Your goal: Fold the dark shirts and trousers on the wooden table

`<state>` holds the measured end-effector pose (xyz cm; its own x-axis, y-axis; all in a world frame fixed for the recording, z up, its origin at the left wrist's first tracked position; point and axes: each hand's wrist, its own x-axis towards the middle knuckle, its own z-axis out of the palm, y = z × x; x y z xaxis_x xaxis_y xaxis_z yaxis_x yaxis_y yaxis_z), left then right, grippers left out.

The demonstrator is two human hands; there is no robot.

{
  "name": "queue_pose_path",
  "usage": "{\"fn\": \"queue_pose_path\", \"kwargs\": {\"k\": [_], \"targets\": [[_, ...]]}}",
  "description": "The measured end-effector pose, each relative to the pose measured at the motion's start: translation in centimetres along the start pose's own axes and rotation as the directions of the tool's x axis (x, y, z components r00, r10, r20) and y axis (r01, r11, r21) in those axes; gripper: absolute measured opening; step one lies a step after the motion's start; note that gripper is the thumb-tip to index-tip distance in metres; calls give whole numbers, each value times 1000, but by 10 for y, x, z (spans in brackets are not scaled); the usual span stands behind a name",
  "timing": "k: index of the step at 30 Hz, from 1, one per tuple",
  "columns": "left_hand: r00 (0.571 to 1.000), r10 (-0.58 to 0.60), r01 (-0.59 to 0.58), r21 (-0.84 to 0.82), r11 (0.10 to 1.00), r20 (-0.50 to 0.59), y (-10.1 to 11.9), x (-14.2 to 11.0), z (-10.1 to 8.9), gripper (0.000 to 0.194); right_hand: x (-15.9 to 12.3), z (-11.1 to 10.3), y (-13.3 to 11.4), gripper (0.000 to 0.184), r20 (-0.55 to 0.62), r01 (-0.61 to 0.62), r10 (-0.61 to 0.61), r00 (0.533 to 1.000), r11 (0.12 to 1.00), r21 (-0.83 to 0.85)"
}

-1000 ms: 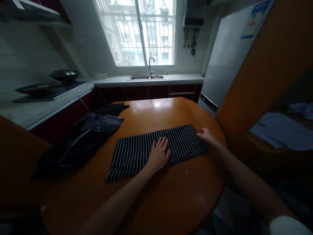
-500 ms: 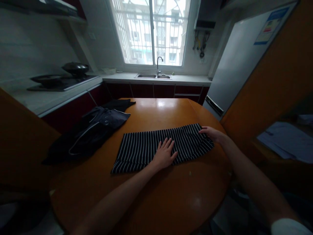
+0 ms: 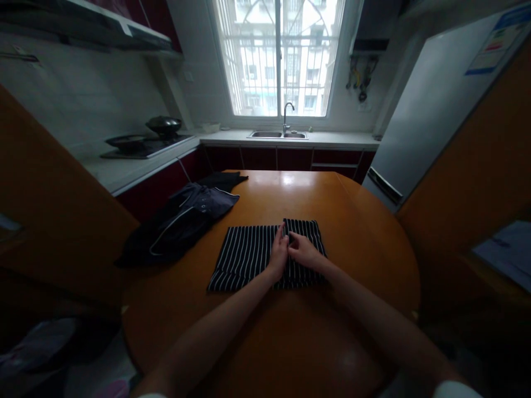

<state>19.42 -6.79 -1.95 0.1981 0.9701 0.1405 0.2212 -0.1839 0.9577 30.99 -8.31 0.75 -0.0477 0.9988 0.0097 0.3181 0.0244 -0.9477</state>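
A black garment with white stripes (image 3: 246, 251) lies on the wooden table, its right end doubled over toward the middle. My left hand (image 3: 279, 255) stands on its edge on the cloth, fingers stretched out, along the turned-over end. Right beside it, my right hand (image 3: 305, 251) has its fingers curled in a pinch on the border of the folded-over part. The fingertips of the right hand nearly meet the left palm. Whatever layers lie beneath the fold are hidden.
Dark clothes (image 3: 178, 221) with white piping lie heaped on the left side of the round-ended table (image 3: 298, 190). Beyond it are a counter with a sink (image 3: 267, 134) and a stove with pans (image 3: 165, 126). A fridge (image 3: 431, 105) stands at the right.
The garment's right end has been folded leftward over its middle by my right hand. My left hand has turned from lying flat onto its edge. The view has shifted somewhat left.
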Motion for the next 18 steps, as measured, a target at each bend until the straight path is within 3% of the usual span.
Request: {"fn": "queue_pose_path", "kwargs": {"k": [2,3,5,7,9,13,18], "targets": [[996,0,-3,35,999,86,-1,1,-1,53,-2,-12,9,55,23,21,-23,999,995,97],[993,0,-7,51,999,121,-1,2,0,52,-3,-23,13,51,-24,45,-42,999,991,129],[990,10,-21,77,997,141,-1,1,0,51,-3,-48,23,42,-218,94,-63,974,986,137],[989,24,-38,93,995,146,1,0,1,53,-3,-71,37,36,-424,95,-43,905,990,103],[986,43,-61,108,992,161,5,-3,1,56,-2,-88,52,35,-531,41,8,847,996,81],[977,102,-127,130,983,188,28,-6,-1,63,2,-98,73,44,-515,-38,75,854,996,83],[977,164,-165,-4,986,135,73,-6,-23,63,25,-85,68,47,-440,57,-20,898,996,71]]}}
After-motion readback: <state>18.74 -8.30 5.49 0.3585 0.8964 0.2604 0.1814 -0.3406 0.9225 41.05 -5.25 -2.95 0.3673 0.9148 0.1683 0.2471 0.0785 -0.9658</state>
